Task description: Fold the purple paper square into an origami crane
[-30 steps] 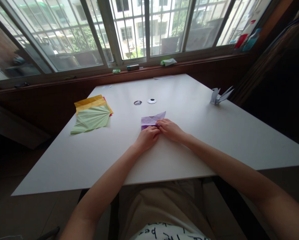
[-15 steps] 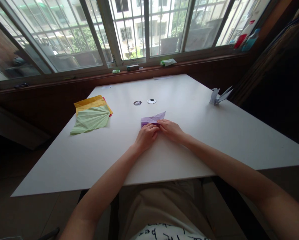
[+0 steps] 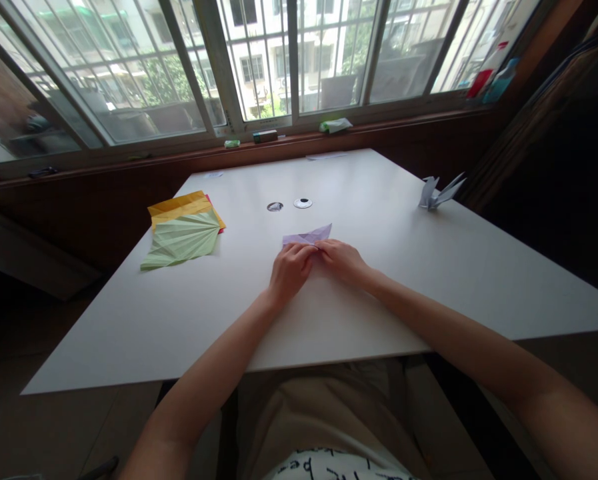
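A folded piece of purple paper (image 3: pixel 309 236) lies on the white table (image 3: pixel 359 293) near its middle. My left hand (image 3: pixel 289 268) covers the paper's near left part, fingers curled down onto it. My right hand (image 3: pixel 339 259) presses the near right edge, fingertips meeting the left hand's. Only the far pointed flap of the paper shows beyond my fingers.
A stack of creased green, yellow and red paper sheets (image 3: pixel 185 229) lies at the left. A pale folded paper crane (image 3: pixel 437 192) stands at the right edge. Two small round things (image 3: pixel 289 205) sit behind the purple paper. Small items rest on the window sill (image 3: pixel 299 137).
Both hands have slid a little farther over the purple paper, so less of it shows; its darker near fold is now hidden under my left fingers.
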Available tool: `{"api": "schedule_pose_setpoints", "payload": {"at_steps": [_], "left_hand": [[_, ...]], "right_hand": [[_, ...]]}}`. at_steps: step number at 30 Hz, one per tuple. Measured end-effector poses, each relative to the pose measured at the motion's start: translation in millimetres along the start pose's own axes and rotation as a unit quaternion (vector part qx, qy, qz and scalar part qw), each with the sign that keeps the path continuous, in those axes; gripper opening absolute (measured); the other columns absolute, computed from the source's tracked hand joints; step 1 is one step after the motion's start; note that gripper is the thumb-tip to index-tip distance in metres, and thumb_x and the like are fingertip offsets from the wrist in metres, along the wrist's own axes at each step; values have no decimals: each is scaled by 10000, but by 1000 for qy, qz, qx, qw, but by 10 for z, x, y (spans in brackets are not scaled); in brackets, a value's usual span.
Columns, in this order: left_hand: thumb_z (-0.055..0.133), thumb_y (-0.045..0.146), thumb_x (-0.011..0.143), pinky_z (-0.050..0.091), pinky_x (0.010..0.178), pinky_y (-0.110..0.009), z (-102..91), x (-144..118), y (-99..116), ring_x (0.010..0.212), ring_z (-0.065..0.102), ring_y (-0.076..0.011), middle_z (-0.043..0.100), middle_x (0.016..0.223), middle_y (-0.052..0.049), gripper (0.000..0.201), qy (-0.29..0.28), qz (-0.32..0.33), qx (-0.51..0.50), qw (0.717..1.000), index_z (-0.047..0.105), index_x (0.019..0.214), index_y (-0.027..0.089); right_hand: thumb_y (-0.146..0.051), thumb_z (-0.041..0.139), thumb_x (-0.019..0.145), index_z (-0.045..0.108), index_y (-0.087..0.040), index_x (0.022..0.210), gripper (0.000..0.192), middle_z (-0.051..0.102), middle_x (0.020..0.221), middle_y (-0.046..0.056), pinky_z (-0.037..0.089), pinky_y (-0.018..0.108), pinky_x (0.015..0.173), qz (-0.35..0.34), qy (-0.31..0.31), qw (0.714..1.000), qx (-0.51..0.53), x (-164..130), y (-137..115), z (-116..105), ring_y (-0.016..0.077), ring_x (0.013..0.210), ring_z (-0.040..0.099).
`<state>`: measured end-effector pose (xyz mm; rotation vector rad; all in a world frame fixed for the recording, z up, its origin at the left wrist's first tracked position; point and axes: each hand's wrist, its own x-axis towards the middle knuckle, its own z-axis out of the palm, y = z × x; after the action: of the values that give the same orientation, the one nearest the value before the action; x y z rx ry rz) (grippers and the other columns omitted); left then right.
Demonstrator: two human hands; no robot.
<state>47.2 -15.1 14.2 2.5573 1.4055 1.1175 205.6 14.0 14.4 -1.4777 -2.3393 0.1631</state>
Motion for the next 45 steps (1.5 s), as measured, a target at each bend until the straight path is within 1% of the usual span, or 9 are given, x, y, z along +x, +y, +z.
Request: {"api": "schedule_pose_setpoints", "payload": {"at_steps": [2, 4, 9, 13, 18, 25, 29, 33, 45], "left_hand": [[475, 118, 792, 416, 945, -323, -19, 11, 0, 1080, 497, -176, 597, 1107, -47, 317, 46, -25, 24, 998, 569, 1077, 220], [508, 137, 781, 392, 967, -348, -21, 15, -10, 1116, 476, -195, 569, 1154, -60, 346, 57, -49, 41, 996, 543, 1116, 219], [522, 174, 787, 416, 904, -354, 7, 6, -34, 997, 563, -194, 640, 1040, -38, 241, -17, -81, 39, 996, 580, 1016, 221], [484, 204, 820, 437, 863, -345, 2, 7, -39, 912, 605, -185, 678, 959, -37, 188, -23, -105, 40, 993, 618, 952, 212], [479, 172, 812, 452, 847, -337, 11, 6, -64, 886, 616, -185, 689, 937, -36, 214, -39, -109, 52, 992, 647, 935, 220], [484, 109, 779, 461, 813, -292, 36, -17, -101, 925, 602, -178, 678, 977, -14, 293, -78, -125, 55, 988, 643, 980, 251], [456, 260, 846, 444, 799, -266, 7, -15, -47, 937, 586, -163, 673, 973, -23, 229, -88, -133, 55, 986, 642, 979, 244], [406, 397, 871, 430, 754, -259, -24, -6, 3, 913, 585, -166, 671, 955, -32, 299, -94, -149, 53, 983, 649, 948, 240], [386, 433, 875, 408, 730, -258, -25, -4, -10, 915, 572, -167, 665, 941, -34, 335, -104, -140, 53, 983, 644, 938, 230]], "right_hand": [[-207, 391, 872, 617, -235, 1063, 298, 649, 1072, 36, 438, 261, 767, 2, 5, 1000, -8, 1, 0, -11, 176, 939, 595], [-209, 417, 859, 641, -231, 1022, 278, 664, 1026, 36, 435, 261, 747, 2, 14, 1000, -13, 2, -7, -24, 178, 903, 602], [-230, 485, 837, 683, -189, 804, 205, 687, 823, 42, 417, 248, 728, -15, 54, 998, -3, 9, -30, -25, 167, 803, 603], [-261, 527, 824, 663, -173, 697, 205, 678, 741, 42, 412, 244, 722, -37, 101, 994, 23, 11, -32, -8, 160, 768, 597], [-185, 561, 770, 683, -183, 772, 122, 690, 791, 38, 426, 250, 731, -32, 120, 991, 54, 7, -13, 2, 163, 774, 610], [-70, 514, 721, 686, -193, 805, 227, 694, 832, 26, 434, 247, 730, -31, 111, 992, 47, 18, 34, 40, 161, 791, 615], [-109, 547, 725, 686, -194, 807, 183, 692, 829, 29, 439, 252, 728, -4, 105, 994, 33, 19, 19, 34, 171, 793, 617], [-137, 550, 742, 682, -190, 834, 170, 690, 847, 38, 444, 263, 731, 12, 99, 995, 27, 16, -2, 16, 184, 811, 620], [1, 405, 709, 661, -185, 890, 364, 683, 920, 43, 446, 276, 771, 36, 107, 993, 37, 12, 13, 6, 182, 884, 607]]}}
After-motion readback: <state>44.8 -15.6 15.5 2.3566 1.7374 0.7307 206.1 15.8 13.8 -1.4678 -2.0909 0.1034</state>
